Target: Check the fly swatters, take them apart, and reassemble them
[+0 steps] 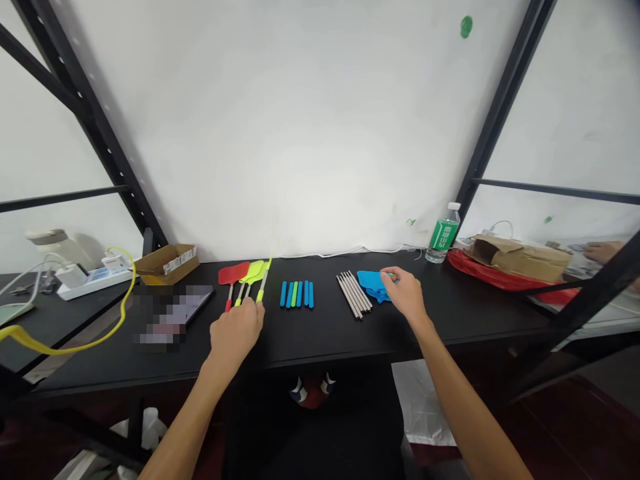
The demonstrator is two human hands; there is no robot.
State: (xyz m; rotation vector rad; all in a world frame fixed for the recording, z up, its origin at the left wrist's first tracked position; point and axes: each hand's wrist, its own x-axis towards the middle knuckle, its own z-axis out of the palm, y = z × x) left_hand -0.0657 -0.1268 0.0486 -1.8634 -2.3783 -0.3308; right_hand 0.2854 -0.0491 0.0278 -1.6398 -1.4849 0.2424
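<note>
The row of short, rounded blue and green handles (297,294) lies in the middle of the black tabletop (320,340). Left of the row, the left hand (237,328) has its fingers closed around the yellow-green grip of a slim silver-shafted paddle (262,287) – its head is seen nearly edge-on. Just beyond that hand lie a flat red paddle (233,274) and flat yellow-green paddles (255,271), all on thin silver shafts.

Right of the row, a bundle of straight silver metal rods (355,295) lies side by side. Farther right, the right hand (406,293) reaches the pile of flat blue plastic paddle heads (371,281), thumb and forefinger narrow at its edge – whether they grip one, I cannot tell. Well to the right of the row stands a clear water bottle with a green label (443,235); well to its left sits an open brown cardboard box (167,265).
</note>
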